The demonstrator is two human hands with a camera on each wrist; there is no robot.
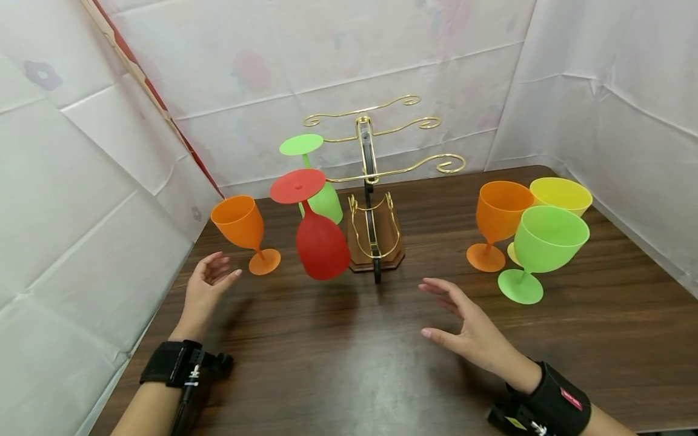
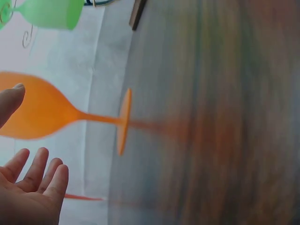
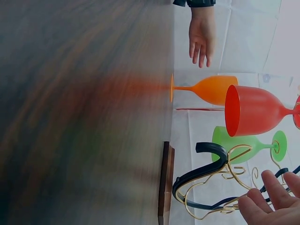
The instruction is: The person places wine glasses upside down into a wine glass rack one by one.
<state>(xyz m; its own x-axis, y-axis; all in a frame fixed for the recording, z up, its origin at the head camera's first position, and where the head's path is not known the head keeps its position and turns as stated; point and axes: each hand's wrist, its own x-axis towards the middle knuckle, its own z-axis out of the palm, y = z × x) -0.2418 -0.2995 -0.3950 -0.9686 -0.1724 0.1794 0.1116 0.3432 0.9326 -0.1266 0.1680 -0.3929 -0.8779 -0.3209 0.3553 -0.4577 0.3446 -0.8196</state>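
Note:
My left hand (image 1: 204,292) is just in front of an upright orange goblet (image 1: 240,224) at the table's left. Its thumb and fingers are spread apart and hold nothing; the left wrist view has the goblet's bowl (image 2: 42,105) beyond them. My right hand (image 1: 473,332) hovers above the table, thumb apart from the fingers, also holding nothing. Between the hands stands a gold and black wire rack (image 1: 372,181) on a wooden base. A red goblet (image 1: 323,245) hangs upside down at its front left, with a light green goblet (image 1: 327,203) hanging behind it.
At the right stand an upright orange goblet (image 1: 498,212), a yellow goblet (image 1: 561,192) and a light green goblet (image 1: 551,242), close together. The yellow one is partly hidden. White patterned sheeting (image 1: 245,54) encloses the dark wooden table (image 1: 338,363) at the back and sides.

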